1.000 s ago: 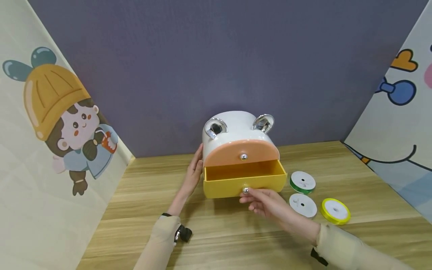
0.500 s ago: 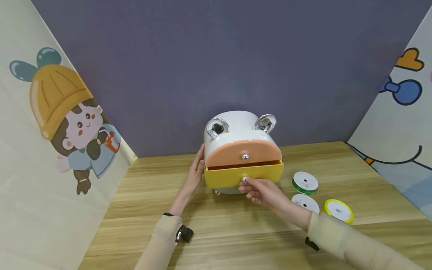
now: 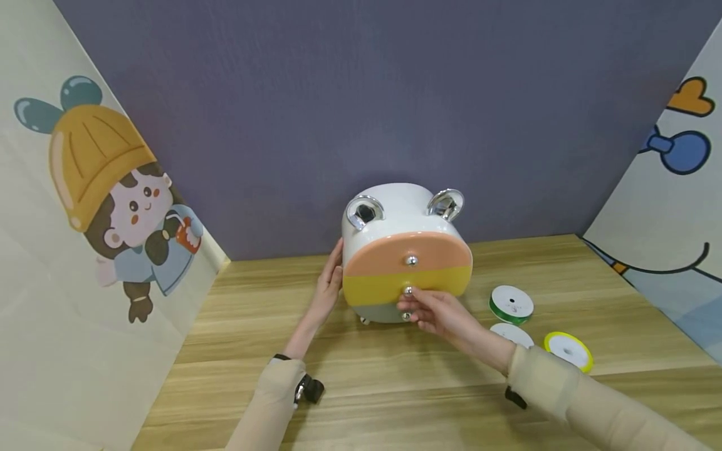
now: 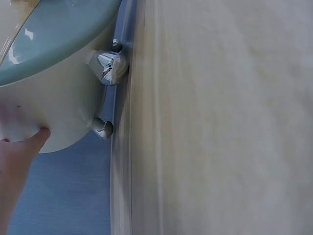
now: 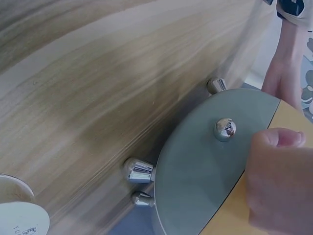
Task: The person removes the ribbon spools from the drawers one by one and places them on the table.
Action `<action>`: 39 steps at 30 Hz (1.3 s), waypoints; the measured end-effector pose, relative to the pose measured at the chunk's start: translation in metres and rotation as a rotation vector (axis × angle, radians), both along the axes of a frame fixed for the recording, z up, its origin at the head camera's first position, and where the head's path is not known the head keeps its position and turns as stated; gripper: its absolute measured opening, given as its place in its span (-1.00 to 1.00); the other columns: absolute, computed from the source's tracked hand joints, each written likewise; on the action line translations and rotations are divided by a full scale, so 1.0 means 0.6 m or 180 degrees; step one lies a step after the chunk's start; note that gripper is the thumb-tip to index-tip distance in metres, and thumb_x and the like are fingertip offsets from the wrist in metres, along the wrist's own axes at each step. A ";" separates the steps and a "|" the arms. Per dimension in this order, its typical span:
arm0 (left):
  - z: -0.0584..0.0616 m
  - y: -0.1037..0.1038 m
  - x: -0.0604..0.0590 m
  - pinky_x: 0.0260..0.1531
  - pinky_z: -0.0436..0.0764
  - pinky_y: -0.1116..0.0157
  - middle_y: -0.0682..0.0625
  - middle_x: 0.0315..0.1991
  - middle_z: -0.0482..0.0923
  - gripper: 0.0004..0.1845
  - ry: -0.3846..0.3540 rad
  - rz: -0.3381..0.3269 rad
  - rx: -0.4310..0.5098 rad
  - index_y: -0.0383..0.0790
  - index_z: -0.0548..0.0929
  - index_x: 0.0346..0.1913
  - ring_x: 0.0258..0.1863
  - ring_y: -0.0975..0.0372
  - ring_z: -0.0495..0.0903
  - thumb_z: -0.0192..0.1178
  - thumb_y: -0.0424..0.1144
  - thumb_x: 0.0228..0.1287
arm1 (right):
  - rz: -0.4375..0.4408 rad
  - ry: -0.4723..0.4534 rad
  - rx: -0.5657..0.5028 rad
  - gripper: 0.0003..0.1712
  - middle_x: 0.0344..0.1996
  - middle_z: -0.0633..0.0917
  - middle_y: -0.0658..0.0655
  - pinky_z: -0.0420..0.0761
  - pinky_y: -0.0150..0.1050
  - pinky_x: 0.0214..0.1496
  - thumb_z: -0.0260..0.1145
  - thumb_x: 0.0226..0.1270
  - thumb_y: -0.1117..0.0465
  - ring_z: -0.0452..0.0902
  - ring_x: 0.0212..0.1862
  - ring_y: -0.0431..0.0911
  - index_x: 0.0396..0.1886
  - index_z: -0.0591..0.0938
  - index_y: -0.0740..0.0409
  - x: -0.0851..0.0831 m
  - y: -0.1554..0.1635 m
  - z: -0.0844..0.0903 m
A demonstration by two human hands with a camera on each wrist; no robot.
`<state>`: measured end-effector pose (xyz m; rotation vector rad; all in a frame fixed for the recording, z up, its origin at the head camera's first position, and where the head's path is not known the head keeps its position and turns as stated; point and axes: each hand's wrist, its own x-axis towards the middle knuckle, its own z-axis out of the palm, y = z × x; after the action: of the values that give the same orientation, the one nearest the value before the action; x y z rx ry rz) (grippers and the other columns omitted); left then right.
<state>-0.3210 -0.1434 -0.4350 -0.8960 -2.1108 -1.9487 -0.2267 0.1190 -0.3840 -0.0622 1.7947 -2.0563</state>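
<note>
A rounded white drawer box (image 3: pixel 392 203) with chrome ears stands near the back wall in the head view. Its orange drawer (image 3: pixel 372 260), yellow drawer (image 3: pixel 369 290) and grey-green drawer (image 5: pixel 200 161) all sit flush. My right hand (image 3: pixel 442 313) has thumb and fingers at the yellow drawer's silver knob (image 3: pixel 408 290), pinching it. In the right wrist view that knob is hidden behind the hand, while the bottom drawer's knob (image 5: pixel 225 129) shows beside it. My left hand (image 3: pixel 327 287) rests extended fingers on the box's left side, also seen against its white wall in the left wrist view.
To the right on the wooden table (image 3: pixel 361 401) lie a green-edged ribbon spool (image 3: pixel 511 303), a white spool (image 3: pixel 513 334) partly behind my right forearm, and a yellow ribbon spool (image 3: pixel 570 352). Chrome feet (image 4: pixel 108 67) carry the box. A dark wall (image 3: pixel 361 94) rises behind.
The yellow drawer, standing well out a second ago, has slid back into the box with my right hand on its knob. My left hand has stayed at the box's side.
</note>
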 end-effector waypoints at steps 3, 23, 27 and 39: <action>-0.001 -0.001 -0.002 0.37 0.41 -0.09 -0.11 0.61 0.00 -0.37 0.0119 0.0025 -0.0040 0.15 -0.05 0.60 0.52 -0.09 0.16 -0.26 0.12 0.59 | -0.0022 0.0000 0.0011 -0.47 -0.28 0.80 -0.16 0.56 -0.55 -0.35 0.09 0.55 -0.05 0.56 -0.41 -0.39 0.18 0.56 0.32 -0.003 -0.001 0.001; 0.009 -0.009 -0.003 0.31 0.45 0.03 -0.24 0.55 0.12 -0.42 -0.0088 0.0143 -0.0022 -0.08 -0.06 0.61 0.47 -0.09 0.24 -0.33 -0.34 0.63 | 0.0277 -0.0481 0.0342 -0.43 -0.32 0.80 -0.09 0.60 -0.52 -0.36 0.04 0.57 -0.05 0.62 -0.43 -0.38 0.11 0.56 0.42 0.011 0.001 -0.055; 0.013 -0.004 0.005 0.27 0.49 0.09 -0.24 0.54 0.14 -0.44 -0.0125 0.0139 -0.0063 -0.03 -0.05 0.61 0.45 -0.09 0.27 -0.31 -0.23 0.65 | 0.0179 -0.0578 0.0233 -0.45 -0.34 0.80 -0.07 0.60 -0.54 -0.37 0.05 0.57 -0.02 0.60 -0.45 -0.37 0.11 0.53 0.45 0.001 -0.006 -0.063; 0.007 0.000 0.004 0.32 0.42 -0.11 -0.13 0.56 0.12 -0.45 -0.0129 0.0128 -0.0094 0.16 -0.02 0.60 0.48 -0.06 0.24 -0.30 -0.14 0.65 | -0.0027 -0.0578 0.0170 -0.53 -0.31 0.82 -0.03 0.59 -0.54 -0.41 0.13 0.53 -0.01 0.63 -0.47 -0.37 0.04 0.60 0.33 -0.010 -0.009 -0.076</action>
<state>-0.3186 -0.1432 -0.4309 -0.8193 -2.1678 -1.9374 -0.2330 0.1134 -0.4297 0.1431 1.7394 -1.9504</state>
